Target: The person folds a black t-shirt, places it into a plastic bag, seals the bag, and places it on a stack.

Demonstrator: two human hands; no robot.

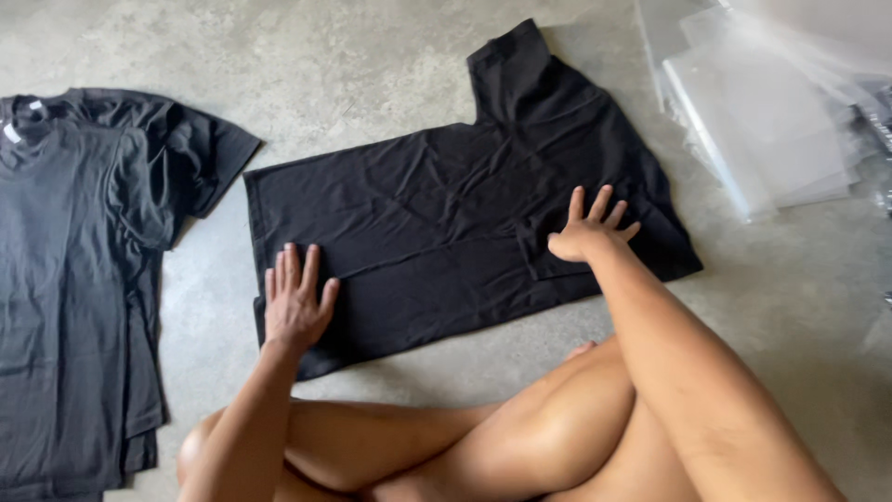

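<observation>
Crossed legs (483,437) sit nearest us on the concrete floor (372,56). Just beyond lies our black T-shirt (446,223), spread flat, one side folded inward, faintly creased. We should press evenly and smooth outward. Our left hand (295,302) and right hand (588,232) rest on it, fingers splayed, gripping nothing.

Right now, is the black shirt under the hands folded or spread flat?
Partly folded: the black shirt has its near side turned in, one sleeve still out.

One head camera looks steeply down, close.
</observation>
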